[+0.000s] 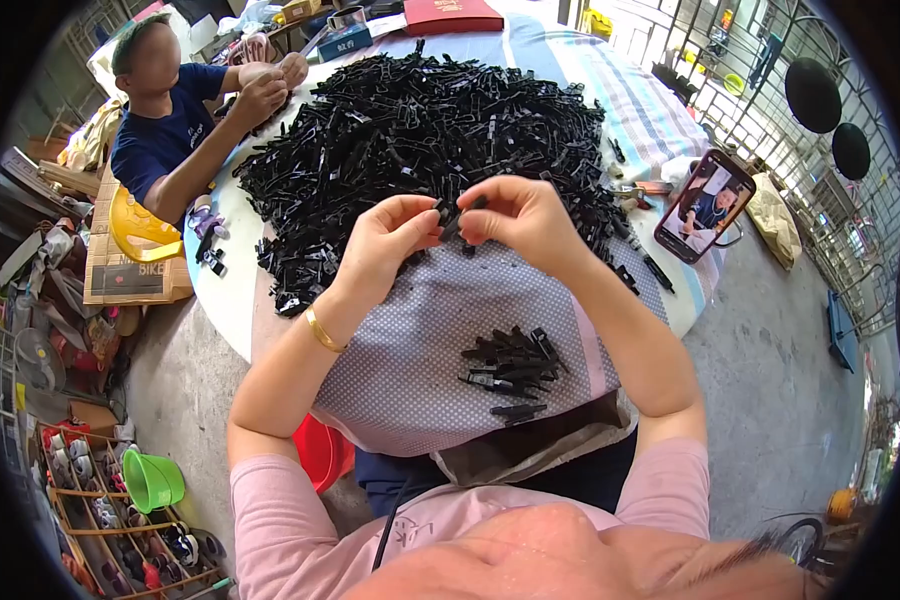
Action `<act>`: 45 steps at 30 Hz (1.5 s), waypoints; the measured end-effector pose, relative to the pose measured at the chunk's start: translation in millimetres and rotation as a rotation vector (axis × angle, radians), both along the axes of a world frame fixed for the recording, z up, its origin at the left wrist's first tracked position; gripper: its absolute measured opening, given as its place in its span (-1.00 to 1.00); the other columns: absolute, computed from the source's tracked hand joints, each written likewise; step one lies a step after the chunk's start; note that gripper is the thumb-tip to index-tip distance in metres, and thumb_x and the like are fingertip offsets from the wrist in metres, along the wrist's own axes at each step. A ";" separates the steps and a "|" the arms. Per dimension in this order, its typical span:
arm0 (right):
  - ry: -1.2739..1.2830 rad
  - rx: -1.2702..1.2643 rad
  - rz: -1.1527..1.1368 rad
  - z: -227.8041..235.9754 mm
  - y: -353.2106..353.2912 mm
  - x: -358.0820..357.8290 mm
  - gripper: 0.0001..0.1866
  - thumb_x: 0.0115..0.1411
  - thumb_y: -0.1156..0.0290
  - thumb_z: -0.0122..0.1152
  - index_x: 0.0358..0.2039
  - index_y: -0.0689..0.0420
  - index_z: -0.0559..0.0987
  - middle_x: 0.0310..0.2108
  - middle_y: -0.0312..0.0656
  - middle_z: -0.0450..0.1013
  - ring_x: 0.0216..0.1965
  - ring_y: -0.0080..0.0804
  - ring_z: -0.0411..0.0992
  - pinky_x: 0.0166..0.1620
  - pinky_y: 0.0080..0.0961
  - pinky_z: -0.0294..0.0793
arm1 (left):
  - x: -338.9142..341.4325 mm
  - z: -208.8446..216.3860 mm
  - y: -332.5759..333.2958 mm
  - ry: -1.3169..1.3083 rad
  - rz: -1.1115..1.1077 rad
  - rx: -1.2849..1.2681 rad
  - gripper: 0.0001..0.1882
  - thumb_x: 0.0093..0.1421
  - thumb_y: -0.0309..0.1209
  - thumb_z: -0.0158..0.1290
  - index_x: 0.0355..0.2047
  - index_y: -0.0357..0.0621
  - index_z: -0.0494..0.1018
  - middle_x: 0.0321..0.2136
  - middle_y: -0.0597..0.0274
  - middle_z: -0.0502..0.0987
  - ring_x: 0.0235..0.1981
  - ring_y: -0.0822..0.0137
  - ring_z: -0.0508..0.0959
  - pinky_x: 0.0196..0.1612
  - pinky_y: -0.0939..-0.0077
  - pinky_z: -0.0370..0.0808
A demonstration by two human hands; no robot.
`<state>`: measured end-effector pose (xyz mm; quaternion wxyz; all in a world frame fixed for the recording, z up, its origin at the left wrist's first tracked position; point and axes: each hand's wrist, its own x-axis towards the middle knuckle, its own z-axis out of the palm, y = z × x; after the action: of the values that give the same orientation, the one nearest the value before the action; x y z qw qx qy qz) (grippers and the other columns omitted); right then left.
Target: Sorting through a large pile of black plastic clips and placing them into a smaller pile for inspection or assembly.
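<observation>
A broad heap of small black plastic clip-like pieces (410, 125) covers much of the round table. At its near edge my left hand (385, 240) pinches a small black piece (441, 208) between thumb and fingertips. Close beside it, my right hand (530, 222) also pinches a black piece (478, 203). The two hands nearly meet, and their fingers partly hide what they hold. Nearer me, on the dotted grey cloth (370, 385), lies a separate small pile of slim black pieces (515, 362).
A phone (705, 208) stands propped at the table's right, near a tool with red handles (653, 187). Across at the left, a seated person (170, 120) works with both hands. Boxes, one red (453, 16), sit at the back. A red bucket (320, 452) is below the table edge.
</observation>
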<state>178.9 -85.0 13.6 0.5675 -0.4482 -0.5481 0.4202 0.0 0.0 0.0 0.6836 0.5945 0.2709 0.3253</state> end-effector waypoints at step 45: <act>-0.579 0.243 -0.258 -10.6 10.2 17.8 -0.87 0.08 0.50 0.14 -0.33 0.20 0.58 -0.46 -0.19 0.49 -0.43 -0.44 0.47 -0.37 -0.58 0.44 | 4.7 6.7 -55.4 0.054 -0.648 1.153 -0.60 -0.11 -0.36 0.24 -0.22 -0.18 0.49 -0.33 0.18 0.49 -0.27 0.17 0.42 -0.18 0.36 0.40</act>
<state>196.6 -74.7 3.0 0.4860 -0.5437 -0.6715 0.1316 4.7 -55.4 6.7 0.3120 0.9247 -0.1220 0.1811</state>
